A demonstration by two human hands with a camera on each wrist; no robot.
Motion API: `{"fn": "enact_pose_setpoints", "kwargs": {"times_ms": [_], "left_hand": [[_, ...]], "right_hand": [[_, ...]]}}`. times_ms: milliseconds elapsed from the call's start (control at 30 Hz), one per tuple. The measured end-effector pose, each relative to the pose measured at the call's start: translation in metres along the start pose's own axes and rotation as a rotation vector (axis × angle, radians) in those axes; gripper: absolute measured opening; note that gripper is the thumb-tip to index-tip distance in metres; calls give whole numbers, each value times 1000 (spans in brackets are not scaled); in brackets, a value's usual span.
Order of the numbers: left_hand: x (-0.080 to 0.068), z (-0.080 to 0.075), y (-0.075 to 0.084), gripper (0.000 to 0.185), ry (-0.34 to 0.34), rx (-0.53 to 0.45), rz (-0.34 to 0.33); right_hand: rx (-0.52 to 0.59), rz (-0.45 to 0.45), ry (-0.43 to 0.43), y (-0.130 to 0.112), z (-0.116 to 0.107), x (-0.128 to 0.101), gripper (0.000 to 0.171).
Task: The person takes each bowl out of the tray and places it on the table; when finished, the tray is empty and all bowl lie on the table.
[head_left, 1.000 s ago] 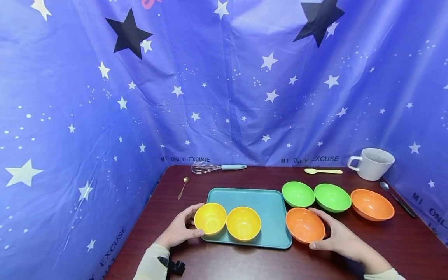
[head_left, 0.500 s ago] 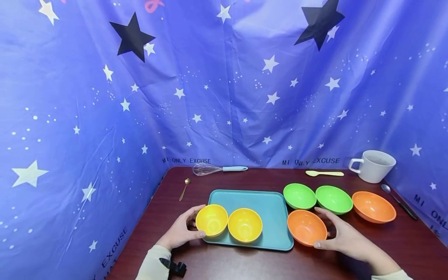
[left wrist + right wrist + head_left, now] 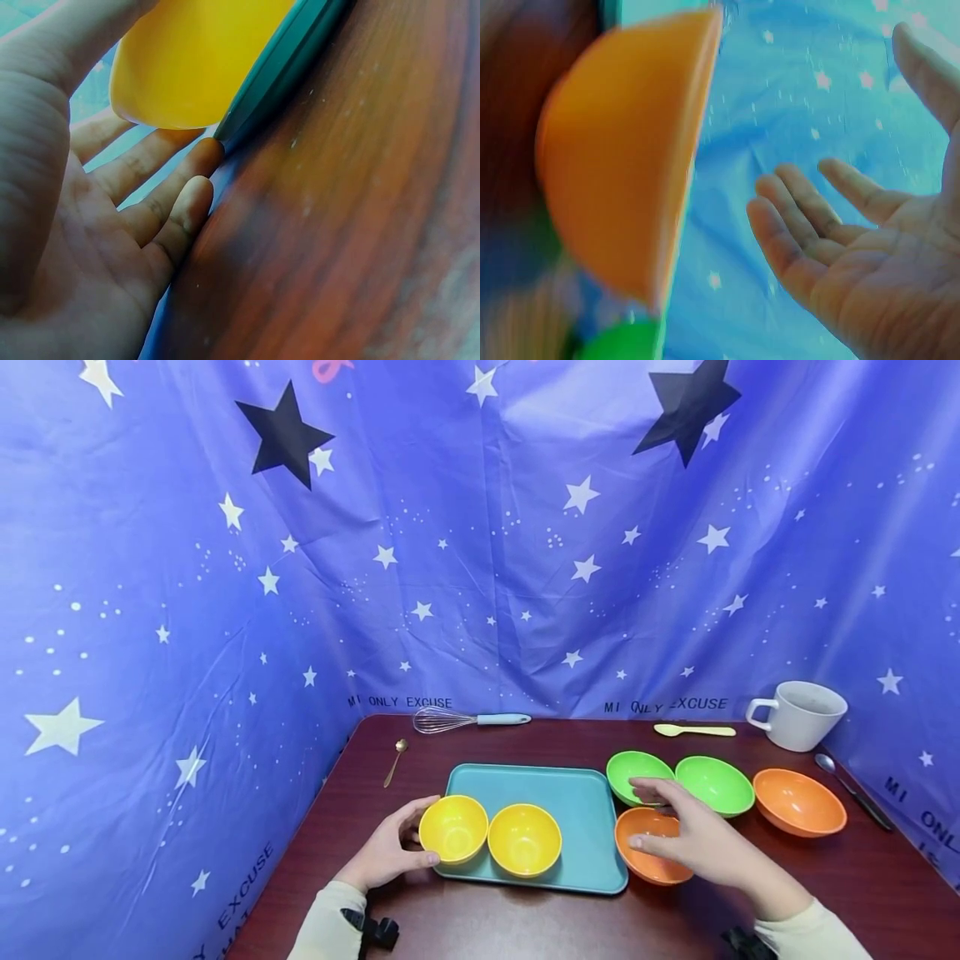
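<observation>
Two yellow bowls stand side by side on a teal tray point(image 3: 588, 827). My left hand point(image 3: 392, 847) holds the left yellow bowl point(image 3: 453, 831) from its outer side, thumb in front and fingers behind. In the left wrist view, the other fingers point(image 3: 161, 161) lie under the bowl's curved side, close to the tray's edge. The right yellow bowl point(image 3: 524, 841) is untouched. My right hand point(image 3: 701, 839) hovers over the near orange bowl point(image 3: 652, 864), fingers spread and holding nothing. In the right wrist view, that bowl point(image 3: 626, 157) is apart from the hand.
Two green bowls point(image 3: 637, 770) and another orange bowl point(image 3: 799, 802) stand right of the tray. A whisk point(image 3: 472, 720), a pale yellow spoon point(image 3: 693, 731) and a grey mug point(image 3: 804, 717) line the back. A small gold spoon point(image 3: 395, 762) lies left; a black-handled spoon point(image 3: 855, 793) lies far right.
My right hand has left the near orange bowl's right side and risen leftward over it. The left hand stays at the left yellow bowl, and the bowls keep their places.
</observation>
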State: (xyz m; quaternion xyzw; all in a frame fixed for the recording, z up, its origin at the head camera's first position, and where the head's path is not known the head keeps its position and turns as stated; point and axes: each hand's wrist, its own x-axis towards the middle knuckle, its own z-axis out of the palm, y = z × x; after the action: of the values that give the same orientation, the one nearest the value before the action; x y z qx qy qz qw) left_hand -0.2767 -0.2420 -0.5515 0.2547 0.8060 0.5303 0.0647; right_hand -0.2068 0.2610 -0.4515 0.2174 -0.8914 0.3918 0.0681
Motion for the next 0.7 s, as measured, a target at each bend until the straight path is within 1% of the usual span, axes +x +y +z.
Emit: {"fn": "enact_pose_setpoints", "kwargs": {"times_ms": [100, 167, 367, 467, 567, 700], "left_hand": [[0, -1, -1, 88, -5, -2, 9], [0, -1, -1, 88, -8, -4, 10], [0, -1, 0, 87, -8, -3, 16], [1, -1, 0, 87, -10, -7, 23], [0, -1, 1, 86, -11, -6, 19], [-1, 0, 1, 86, -10, -4, 15]], "right_hand": [[8, -13, 5, -8, 16, 11, 75], [19, 0, 1, -12, 26, 18, 77], [87, 64, -63, -25, 51, 32, 83], [113, 73, -91, -31, 63, 39, 84], [109, 96, -117, -38, 75, 43, 88], [92, 131, -147, -44, 90, 47, 96]]}}
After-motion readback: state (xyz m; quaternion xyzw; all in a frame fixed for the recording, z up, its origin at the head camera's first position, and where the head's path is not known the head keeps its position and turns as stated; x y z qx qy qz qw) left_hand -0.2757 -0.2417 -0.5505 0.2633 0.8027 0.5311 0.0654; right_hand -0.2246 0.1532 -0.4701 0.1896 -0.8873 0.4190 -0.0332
